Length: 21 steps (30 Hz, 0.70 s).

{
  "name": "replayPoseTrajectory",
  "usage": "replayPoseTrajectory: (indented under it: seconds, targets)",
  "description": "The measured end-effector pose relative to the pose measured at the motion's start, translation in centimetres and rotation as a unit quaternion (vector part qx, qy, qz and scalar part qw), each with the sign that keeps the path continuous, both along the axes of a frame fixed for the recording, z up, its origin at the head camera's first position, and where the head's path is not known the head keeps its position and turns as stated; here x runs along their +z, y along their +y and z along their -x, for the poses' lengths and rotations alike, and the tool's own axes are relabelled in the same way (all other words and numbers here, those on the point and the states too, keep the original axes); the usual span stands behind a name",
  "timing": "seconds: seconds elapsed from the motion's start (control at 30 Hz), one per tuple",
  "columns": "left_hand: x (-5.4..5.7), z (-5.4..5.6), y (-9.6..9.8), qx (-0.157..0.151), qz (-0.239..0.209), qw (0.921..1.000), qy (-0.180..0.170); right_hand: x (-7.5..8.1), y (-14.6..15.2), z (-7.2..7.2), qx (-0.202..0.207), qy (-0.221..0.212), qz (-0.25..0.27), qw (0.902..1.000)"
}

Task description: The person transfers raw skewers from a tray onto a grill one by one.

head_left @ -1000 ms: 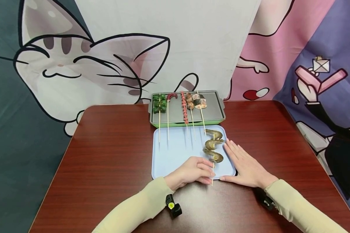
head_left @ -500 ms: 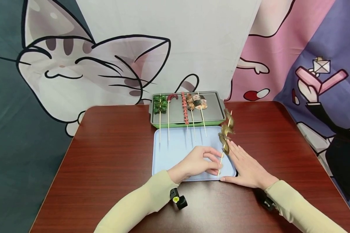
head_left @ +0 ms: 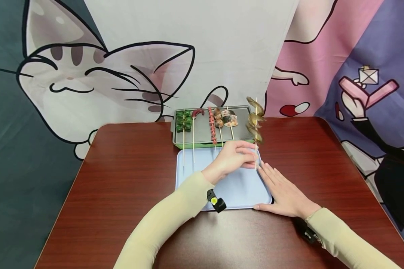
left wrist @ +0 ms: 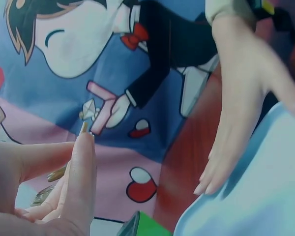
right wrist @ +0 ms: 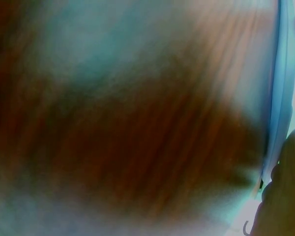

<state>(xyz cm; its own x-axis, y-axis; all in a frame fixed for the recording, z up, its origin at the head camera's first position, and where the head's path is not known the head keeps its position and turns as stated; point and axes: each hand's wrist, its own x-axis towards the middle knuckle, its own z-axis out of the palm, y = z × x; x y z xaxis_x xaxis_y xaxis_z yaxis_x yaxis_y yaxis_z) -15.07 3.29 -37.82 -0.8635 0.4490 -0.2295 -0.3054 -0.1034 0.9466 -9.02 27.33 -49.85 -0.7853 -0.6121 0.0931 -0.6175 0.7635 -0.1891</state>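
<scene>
My left hand (head_left: 233,158) pinches the stick of a shrimp skewer (head_left: 255,120) between thumb and fingers, above the far right part of the blue tray (head_left: 222,186). Several greenish-brown shrimp are threaded on it, overlapping the right end of the grill pan (head_left: 243,130) in the head view. In the left wrist view the stick's end (left wrist: 83,127) pokes out past the fingertips, and the shrimp are mostly behind the fingers. My right hand (head_left: 286,190) lies with straight fingers along the tray's right edge, thumb at the near right corner.
On the grill pan lie a green pepper skewer (head_left: 183,121), a skewer with a dark red curled piece (head_left: 198,112), a thin pink skewer (head_left: 211,125), a brown meat skewer (head_left: 219,118) and a fish skewer (head_left: 229,117). Their sticks reach over the tray. A printed curtain (head_left: 121,93) hangs behind the table.
My left hand has lifted the shrimp skewer off the blue tray and carried it away from me, up to the grill pan's right end. My right hand stays at the tray's edge.
</scene>
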Motion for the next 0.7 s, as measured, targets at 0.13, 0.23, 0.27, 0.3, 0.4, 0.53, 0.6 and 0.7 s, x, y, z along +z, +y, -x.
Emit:
replayPoseTrajectory:
  seconds: [0.13, 0.23, 0.27, 0.3, 0.4, 0.53, 0.6, 0.7]
  targets:
    - [0.1, 1.5, 0.5, 0.023, 0.001, 0.9997, 0.003, 0.0, 0.0, 0.0, -0.006, -0.011, -0.012, 0.9999]
    - [0.0, 2.5, 1.0, 0.039, -0.003, 0.9992, -0.004, 0.0, 0.0, 0.0, -0.007, -0.012, -0.013, 0.9998]
    - [-0.1, 2.8, 1.2, 0.043, -0.005, 0.9991, -0.006, 0.0, 0.0, 0.0, -0.007, -0.011, -0.014, 0.9998]
    - [-0.3, 3.2, 1.4, 0.048, -0.006, 0.9987, -0.012, 0.0, 0.1, 0.1, -0.008, -0.012, -0.014, 0.9998]
    - [-0.8, 4.0, 1.9, 0.068, -0.005, 0.9973, -0.027, -0.1, 0.1, 0.1, -0.006, -0.013, -0.013, 0.9998]
    - [-1.5, 4.9, 2.5, 0.091, 0.013, 0.9949, -0.042, 0.0, 0.1, 0.1, -0.003, -0.005, -0.009, 0.9999]
    - [-1.8, 5.2, 2.7, 0.099, 0.026, 0.9936, -0.048, 0.0, 0.1, 0.1, -0.002, -0.002, -0.008, 1.0000]
    - [-2.1, 5.5, 2.9, 0.107, 0.066, 0.9905, -0.054, 0.0, 0.1, 0.0, -0.002, -0.002, -0.010, 0.9999]
